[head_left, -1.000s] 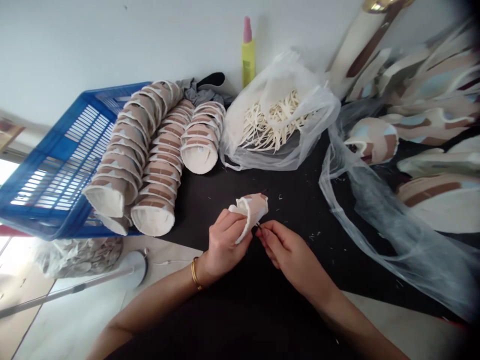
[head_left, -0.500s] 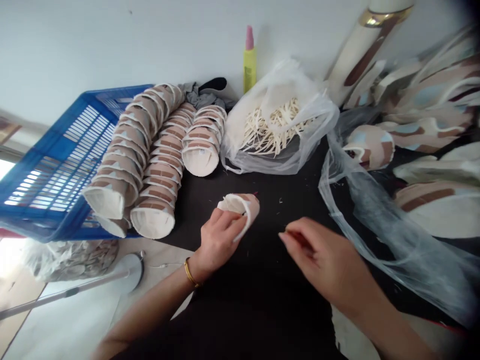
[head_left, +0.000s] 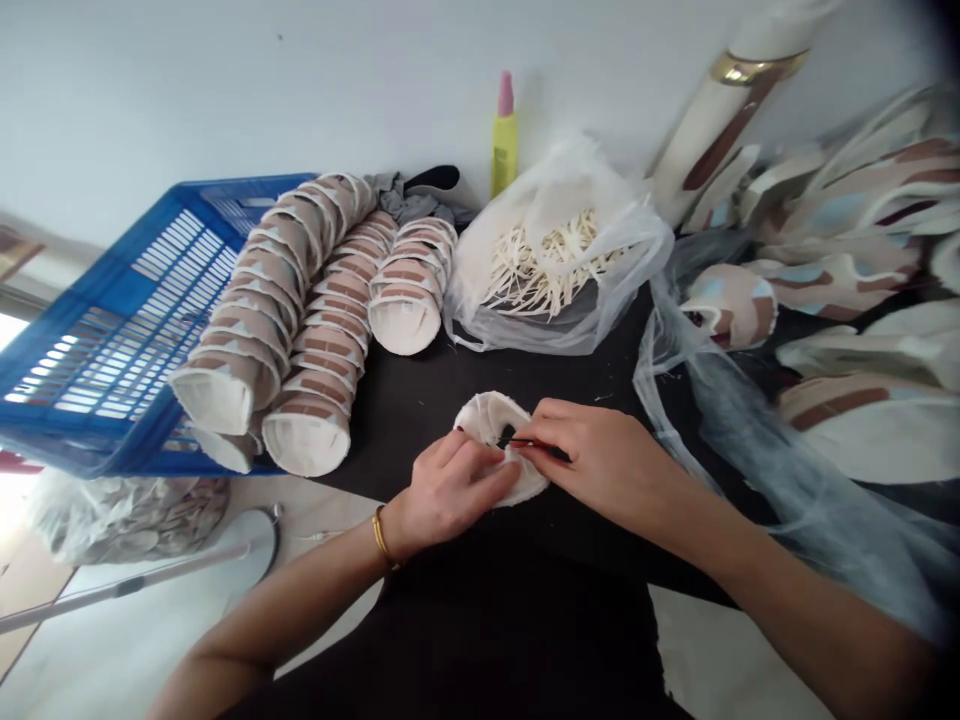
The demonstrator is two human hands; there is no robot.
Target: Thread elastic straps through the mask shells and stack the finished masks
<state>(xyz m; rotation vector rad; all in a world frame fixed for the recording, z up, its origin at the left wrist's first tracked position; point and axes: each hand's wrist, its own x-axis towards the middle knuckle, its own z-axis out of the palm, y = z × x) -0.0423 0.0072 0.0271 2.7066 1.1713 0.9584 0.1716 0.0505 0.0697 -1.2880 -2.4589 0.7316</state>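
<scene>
A cup-shaped fabric piece [head_left: 487, 412] with a pale lining lies before me, its opening turned up toward the camera. My left hand [head_left: 454, 485] is closed on its near rim, a gold bangle at the wrist. My right hand [head_left: 592, 455] pinches a thin dark object [head_left: 534, 442], too small to identify, whose tip reaches into the opening from the right. Both hands' fingertips nearly meet there, and the fingers hide part of the piece.
Stacked fabric cups [head_left: 307, 430] lean by a blue basket [head_left: 142, 300]. Behind my hands are a plastic bag [head_left: 465, 290] of cream strips [head_left: 547, 270] and a yellow bottle [head_left: 504, 150]. More fabric pieces [head_left: 885, 430] and clear plastic sheeting [head_left: 810, 520] lie right on the black table [head_left: 420, 390].
My right hand has moved left to the fabric piece. The piece has turned so its opening faces up more, and my left hand has shifted slightly right.
</scene>
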